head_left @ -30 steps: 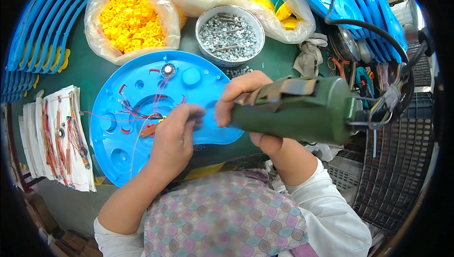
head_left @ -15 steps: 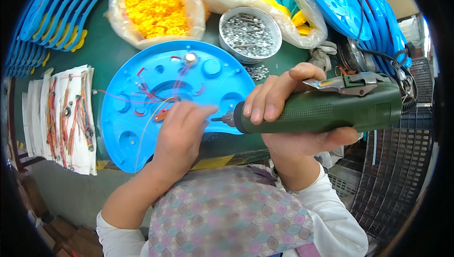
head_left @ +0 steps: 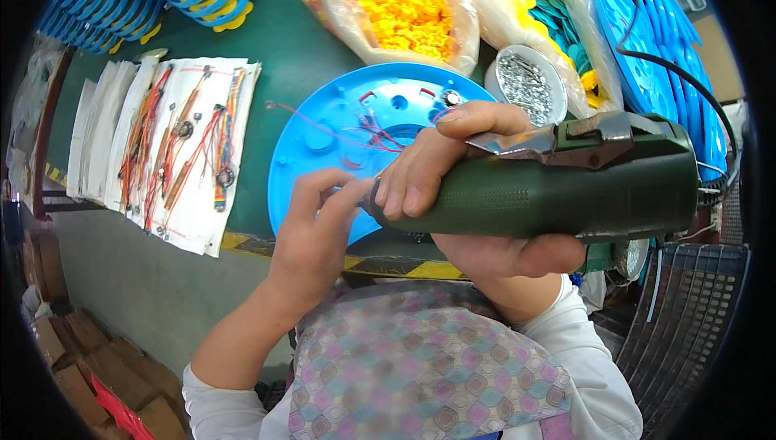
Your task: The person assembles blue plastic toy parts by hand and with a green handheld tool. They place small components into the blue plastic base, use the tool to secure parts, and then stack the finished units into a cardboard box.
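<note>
My right hand (head_left: 424, 165) is wrapped around a dark green electric screwdriver (head_left: 550, 197), held level with its nose to the left. A metal hanging clip sits on its upper side. The fingers of my left hand (head_left: 311, 234) are bent and pinched together at the driver's nose; whatever they hold, if anything, is hidden. Beneath both hands lies a curved blue plastic shell (head_left: 303, 185) with round recesses. Thin red and pink wires (head_left: 376, 129) run over it, and a small round metal part (head_left: 450, 99) sits near its far edge, partly behind my right hand.
Stacked white sheets (head_left: 210, 234) carrying wire assemblies (head_left: 186, 129) lie on the left of the green table (head_left: 267, 27). A white bowl (head_left: 556, 104) of screws stands beyond the driver. Plastic bags (head_left: 343, 27) hold yellow parts. Blue shells (head_left: 647, 60) stack at right, above a black crate (head_left: 687, 302).
The view has shifted, so the table things appear further right. The screwdriver's nose and my left fingers have come together; the bit, visible before, is now hidden.
</note>
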Tool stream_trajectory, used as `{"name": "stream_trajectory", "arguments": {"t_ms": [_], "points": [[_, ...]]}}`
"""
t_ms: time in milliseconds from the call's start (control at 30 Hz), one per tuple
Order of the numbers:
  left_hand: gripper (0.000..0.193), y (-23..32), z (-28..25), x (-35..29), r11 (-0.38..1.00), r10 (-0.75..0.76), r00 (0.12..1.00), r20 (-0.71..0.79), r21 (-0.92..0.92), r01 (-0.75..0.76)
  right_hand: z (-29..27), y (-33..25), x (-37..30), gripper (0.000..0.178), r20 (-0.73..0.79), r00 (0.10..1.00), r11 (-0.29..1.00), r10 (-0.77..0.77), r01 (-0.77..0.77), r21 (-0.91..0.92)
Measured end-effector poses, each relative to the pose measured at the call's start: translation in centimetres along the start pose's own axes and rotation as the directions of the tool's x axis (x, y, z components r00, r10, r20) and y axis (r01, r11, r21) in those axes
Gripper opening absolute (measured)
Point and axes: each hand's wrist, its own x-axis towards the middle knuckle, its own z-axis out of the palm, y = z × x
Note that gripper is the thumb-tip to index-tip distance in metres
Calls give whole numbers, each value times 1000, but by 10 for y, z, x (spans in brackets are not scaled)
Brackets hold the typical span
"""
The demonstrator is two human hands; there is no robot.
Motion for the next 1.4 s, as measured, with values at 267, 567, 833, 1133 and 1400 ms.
{"name": "stream_trajectory", "arguments": {"t_ms": [267, 567, 833, 1133, 1400], "points": [[45, -18, -16, -12, 996, 45, 994, -96, 78, -37, 22, 19, 14, 114, 8, 997, 996, 71, -71, -58], [55, -43, -30, -37, 906, -423, 859, -289, -127, 404, 33, 41, 0, 105, -165, 948, 944, 270, -295, -148], [48, -47, -19, -43, 673, -661, 749, 38, -411, 615, 35, 53, -4, 103, -126, 942, 935, 310, -326, -140], [47, -40, -22, -39, 690, -679, 733, 41, -307, 656, 34, 55, -5, 100, -105, 951, 942, 291, -304, -144], [48, -37, -21, -40, 729, -651, 759, 22, -260, 633, 37, 64, 1, 95, -41, 937, 930, 348, -350, -107]]}}
